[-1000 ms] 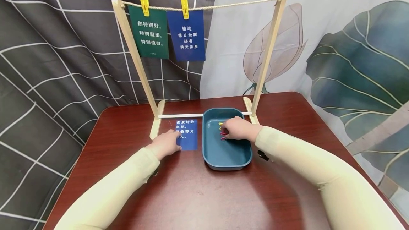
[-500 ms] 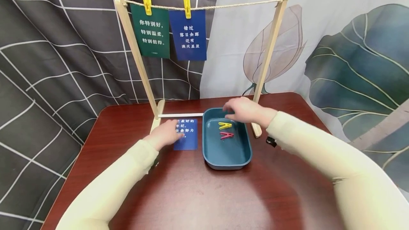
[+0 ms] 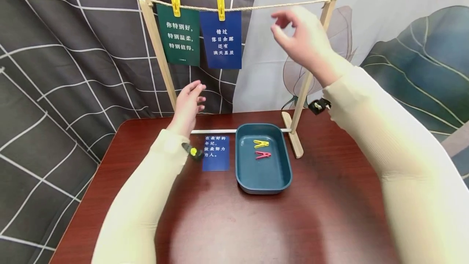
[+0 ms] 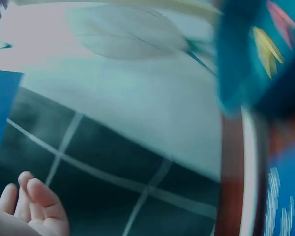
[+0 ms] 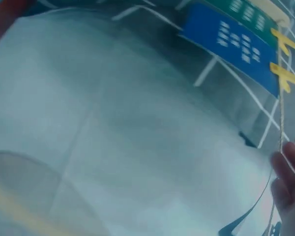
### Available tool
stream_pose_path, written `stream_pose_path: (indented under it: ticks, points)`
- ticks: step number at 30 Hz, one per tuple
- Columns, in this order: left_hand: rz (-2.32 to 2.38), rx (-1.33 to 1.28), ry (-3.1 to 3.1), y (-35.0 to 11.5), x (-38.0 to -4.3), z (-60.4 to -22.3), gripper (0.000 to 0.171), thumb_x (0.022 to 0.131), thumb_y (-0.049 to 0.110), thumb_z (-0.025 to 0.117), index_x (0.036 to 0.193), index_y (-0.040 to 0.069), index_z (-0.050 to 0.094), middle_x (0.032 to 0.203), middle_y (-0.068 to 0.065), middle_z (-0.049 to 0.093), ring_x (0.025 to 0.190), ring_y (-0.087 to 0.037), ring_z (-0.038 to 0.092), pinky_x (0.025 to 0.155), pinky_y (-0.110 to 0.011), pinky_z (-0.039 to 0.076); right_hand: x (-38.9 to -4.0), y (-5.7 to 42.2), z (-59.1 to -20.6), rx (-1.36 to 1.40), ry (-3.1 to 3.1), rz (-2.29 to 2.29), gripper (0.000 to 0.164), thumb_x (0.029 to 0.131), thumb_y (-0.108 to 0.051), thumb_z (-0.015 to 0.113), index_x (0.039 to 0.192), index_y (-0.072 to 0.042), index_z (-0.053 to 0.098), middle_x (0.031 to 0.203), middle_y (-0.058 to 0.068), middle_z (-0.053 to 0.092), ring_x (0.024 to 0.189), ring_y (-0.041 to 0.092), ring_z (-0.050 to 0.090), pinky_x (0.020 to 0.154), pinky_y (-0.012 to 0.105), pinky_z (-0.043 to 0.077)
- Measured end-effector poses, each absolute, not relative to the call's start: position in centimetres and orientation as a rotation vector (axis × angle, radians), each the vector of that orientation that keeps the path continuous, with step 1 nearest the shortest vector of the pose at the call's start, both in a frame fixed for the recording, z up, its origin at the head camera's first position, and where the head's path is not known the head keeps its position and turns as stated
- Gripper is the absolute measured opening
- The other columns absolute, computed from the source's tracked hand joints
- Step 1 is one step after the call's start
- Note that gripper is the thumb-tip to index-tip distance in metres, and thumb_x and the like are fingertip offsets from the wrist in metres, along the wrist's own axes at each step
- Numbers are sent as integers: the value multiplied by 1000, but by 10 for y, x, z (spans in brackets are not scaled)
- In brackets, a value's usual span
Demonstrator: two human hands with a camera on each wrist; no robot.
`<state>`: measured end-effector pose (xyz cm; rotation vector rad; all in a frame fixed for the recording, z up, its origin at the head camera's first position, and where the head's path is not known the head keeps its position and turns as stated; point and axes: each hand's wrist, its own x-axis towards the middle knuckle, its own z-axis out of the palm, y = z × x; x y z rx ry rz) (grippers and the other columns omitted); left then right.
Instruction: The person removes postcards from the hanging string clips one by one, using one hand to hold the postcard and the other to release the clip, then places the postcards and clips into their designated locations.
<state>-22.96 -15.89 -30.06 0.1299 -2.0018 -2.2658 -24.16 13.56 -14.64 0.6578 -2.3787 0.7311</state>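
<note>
My right hand [image 3: 305, 36] is raised beside the rope [image 3: 253, 7] at its right end, thumb and fingers loosely curved with nothing between them. My left hand [image 3: 187, 105] hangs in the air below the cards, fingers relaxed and holding nothing. Two yellow clothespins [image 3: 175, 0] clip a green card [image 3: 179, 38] and a blue card [image 3: 224, 44] to the rope, both printed with white writing. Another blue card [image 3: 217, 154] lies on the table left of a dark teal bin [image 3: 264, 180]. Inside that bin lie a yellow clothespin [image 3: 261, 144] and a red clothespin [image 3: 263, 155].
The rope is strung between two wooden posts [image 3: 158, 48], joined low down by a white crossbar [image 3: 216, 131]. The right post stands on a wooden foot [image 3: 296, 146] beside the bin. Patterned curtains [image 3: 99, 44] hang behind the reddish-brown table [image 3: 227, 223].
My right hand has come out of the bin and risen to the rope. My left hand has lifted off the blue card on the table and moved up.
</note>
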Motion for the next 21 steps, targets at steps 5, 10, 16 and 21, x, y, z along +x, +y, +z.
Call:
stream_pose_path:
  ticks: [5, 10, 16, 21]
  points:
    - [-2563, 213, -1591, -130, -242, -287, 51, 101, 29, 58, 148, 15, 43, 138, -4, 57, 87, -14, 56, 68, -25, 44, -255, 108, -123, 580, -2257, 749, 37, 99, -29, 53, 130, -10, 63, 113, 5, 65, 110, 14, 56, 98, 21, 38]
    - [-2666, 266, -1364, -109, -253, -279, 51, 100, 31, 60, 148, 21, 43, 127, 4, 63, 90, -16, 55, 72, -26, 45, -265, 71, -107, 503, -2424, 700, 49, 101, -43, 47, 142, -16, 53, 131, 2, 59, 121, 13, 51, 104, 19, 35]
    - [-2750, 287, -1230, -93, -259, -279, 44, 99, 30, 61, 141, 26, 52, 121, 5, 65, 88, -15, 55, 74, -28, 45, -275, 38, -101, 447, -2627, 704, 62, 100, -53, 43, 153, -20, 38, 145, 0, 50, 129, 12, 46, 108, 19, 33]
    - [-2705, 267, -1233, -88, -259, -277, 24, 98, 30, 62, 121, 22, 63, 111, -1, 63, 83, -14, 55, 69, -26, 45, -281, 30, -99, 433, -2624, 902, 56, 102, -50, 45, 150, -21, 44, 139, 0, 54, 122, 13, 49, 105, 18, 36]
